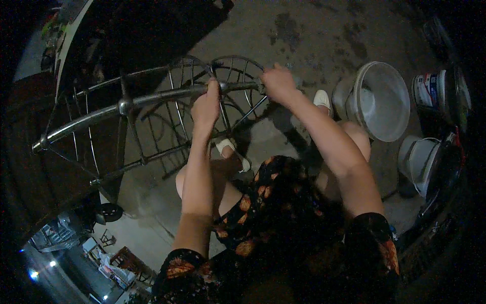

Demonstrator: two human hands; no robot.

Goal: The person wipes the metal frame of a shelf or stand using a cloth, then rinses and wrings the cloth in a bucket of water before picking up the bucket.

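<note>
A long shiny metal rack (162, 96) of tubes, thin rods and curved hoops, with ball-shaped joints, lies across in front of me. My left hand (205, 111) is closed round its thick upper tube near the middle, the thumb lying over the top. Farther right, my right hand (279, 83) is closed at the right end of the same tube, its fingers partly hidden. The rack's left end reaches out over a dark brown surface. Below its right part, my shoe (234, 153) shows on the floor.
On the right a large pale basin (383, 101) stands tilted. Beyond it is a white bucket (429, 89) with a coloured label, and nearer a grey bucket (424, 162) with a handle. Lower left are a black wheel (110, 212) and a wooden stool (130, 261).
</note>
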